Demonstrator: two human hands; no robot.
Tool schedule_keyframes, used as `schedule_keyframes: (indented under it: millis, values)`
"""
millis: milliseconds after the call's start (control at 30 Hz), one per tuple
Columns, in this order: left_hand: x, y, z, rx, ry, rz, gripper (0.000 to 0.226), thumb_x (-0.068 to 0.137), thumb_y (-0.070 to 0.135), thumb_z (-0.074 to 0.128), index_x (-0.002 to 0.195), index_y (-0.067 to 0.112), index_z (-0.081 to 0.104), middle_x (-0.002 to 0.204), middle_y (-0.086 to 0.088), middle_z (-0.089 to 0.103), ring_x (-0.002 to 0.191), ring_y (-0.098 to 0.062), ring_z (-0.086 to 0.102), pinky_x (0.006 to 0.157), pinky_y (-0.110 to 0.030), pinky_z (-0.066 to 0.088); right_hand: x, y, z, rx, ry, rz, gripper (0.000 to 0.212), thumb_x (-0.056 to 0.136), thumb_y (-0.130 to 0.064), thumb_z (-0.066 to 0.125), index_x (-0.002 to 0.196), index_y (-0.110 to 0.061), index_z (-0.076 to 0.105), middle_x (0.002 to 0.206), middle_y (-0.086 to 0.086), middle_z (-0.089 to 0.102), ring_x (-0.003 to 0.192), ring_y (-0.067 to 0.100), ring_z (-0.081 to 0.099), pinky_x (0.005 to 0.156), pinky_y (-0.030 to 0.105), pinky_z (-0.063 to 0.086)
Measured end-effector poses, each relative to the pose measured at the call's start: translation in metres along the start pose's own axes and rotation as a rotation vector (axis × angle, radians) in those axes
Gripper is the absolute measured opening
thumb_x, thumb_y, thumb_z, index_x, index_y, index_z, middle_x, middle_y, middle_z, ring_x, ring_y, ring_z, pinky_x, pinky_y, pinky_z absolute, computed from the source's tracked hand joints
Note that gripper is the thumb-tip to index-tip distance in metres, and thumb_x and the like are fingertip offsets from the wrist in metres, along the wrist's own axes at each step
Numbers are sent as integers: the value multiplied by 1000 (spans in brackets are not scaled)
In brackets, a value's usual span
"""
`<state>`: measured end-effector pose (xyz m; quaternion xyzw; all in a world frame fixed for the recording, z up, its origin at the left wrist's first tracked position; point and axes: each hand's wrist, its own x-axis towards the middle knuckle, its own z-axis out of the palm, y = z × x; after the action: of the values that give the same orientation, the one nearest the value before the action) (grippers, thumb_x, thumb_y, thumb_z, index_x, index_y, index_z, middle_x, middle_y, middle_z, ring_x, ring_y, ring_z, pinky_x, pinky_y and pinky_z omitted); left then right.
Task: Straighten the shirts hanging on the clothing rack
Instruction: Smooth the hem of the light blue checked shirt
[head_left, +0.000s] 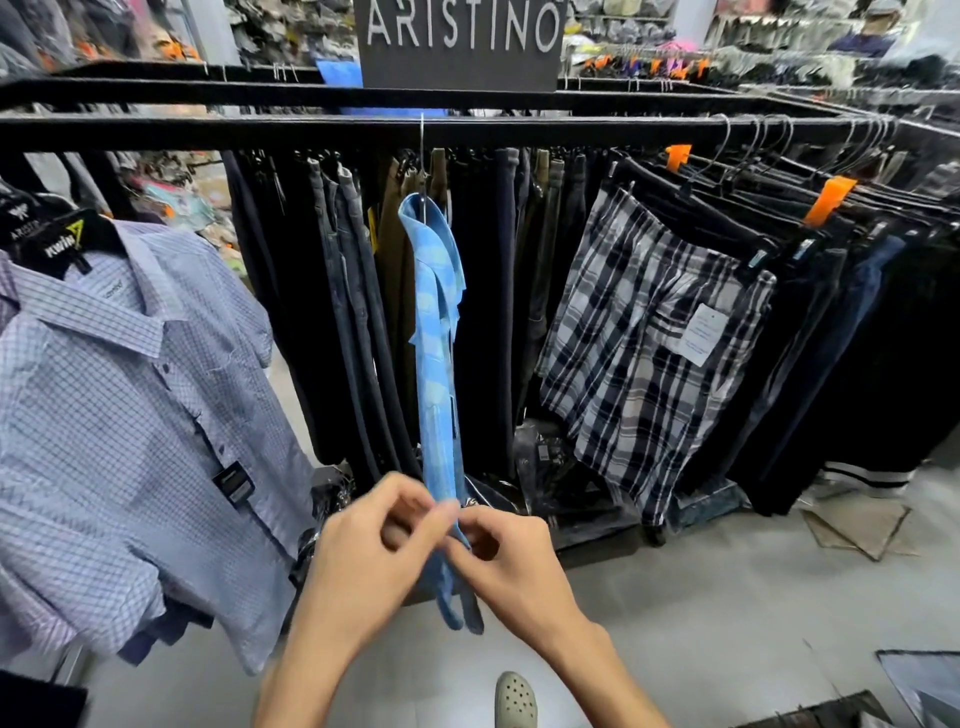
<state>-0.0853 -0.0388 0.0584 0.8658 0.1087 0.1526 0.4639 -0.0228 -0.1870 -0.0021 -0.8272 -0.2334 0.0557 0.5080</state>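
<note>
A light blue patterned shirt (436, 332) hangs edge-on from a wire hanger on the black rack bar (260, 127) in the middle of the view. My left hand (371, 561) and my right hand (511, 564) meet at its lower front edge, both pinching the fabric between thumb and fingers. The shirt's hem dangles below my hands. A lilac checked short-sleeved shirt (130, 415) hangs at the left, facing me, with a black tag on its front.
Dark trousers (337, 312) hang behind the blue shirt. Plaid shorts (649, 343) and more dark garments fill the rack to the right. An ARISTINO sign (460, 44) stands on top. Grey floor, cardboard (857, 525) and my shoe (515, 699) lie below.
</note>
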Motion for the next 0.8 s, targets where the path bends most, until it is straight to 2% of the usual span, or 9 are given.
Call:
schedule_keyframes:
  millis: [67,133,200,367,467,567,667,733,800]
  values:
    - [16,7,4,8,142,-65,24,78,52,78,85,35,62,74,10,66,61,-6,61,58,-13,46,0,-1,4,-50,-36,-62,12,91,-27,64,87,-16,67,67,3,61,62,17,50,62,30,44]
    - [32,8,9,82,153,-102,27,78,58,75,84,36,60,74,14,67,64,-1,62,65,-23,51,1,-2,10,-92,-53,-91,18,94,-28,59,85,-13,61,65,2,57,62,20,47,61,31,41]
    - [43,7,13,110,160,-108,22,82,48,74,75,31,62,66,15,66,62,0,62,68,-29,53,0,0,18,-121,-42,-71,24,96,-30,56,80,-14,53,60,-3,52,60,20,44,59,31,37]
    - [43,11,11,-14,190,-75,23,80,23,80,62,23,64,59,8,65,53,-1,56,56,-10,44,-8,23,38,-295,-100,29,28,89,-37,54,79,-12,51,71,7,62,69,28,52,67,42,44]
    - [46,8,2,19,186,-82,22,75,20,80,62,23,62,61,11,65,53,-3,55,57,-16,45,-12,27,40,-326,-132,65,29,90,-34,58,73,-14,45,62,0,49,64,23,43,61,34,33]
    - [57,12,-6,70,113,-74,23,75,35,79,77,28,58,70,14,66,58,-4,56,64,-32,51,3,18,30,-218,-208,81,23,85,-32,65,72,-18,53,65,-3,56,57,12,50,52,25,38]
    - [76,25,-10,89,108,-39,31,77,52,76,85,35,52,82,13,65,63,-3,58,68,-32,51,37,5,9,-73,-220,45,27,77,-40,78,94,-24,66,84,-12,69,71,0,62,66,16,46]
    - [93,31,-13,86,139,-24,28,81,54,72,90,37,51,90,12,64,67,-7,61,71,-35,52,62,-6,-9,64,-209,46,48,76,-44,83,118,-29,67,103,-9,73,88,4,70,80,23,56]
    - [112,34,-17,54,160,-8,25,85,50,70,96,36,53,96,10,64,68,-7,61,74,-35,53,88,-21,-27,188,-148,12,52,81,-37,84,129,-30,65,108,-7,72,94,4,70,89,25,57]
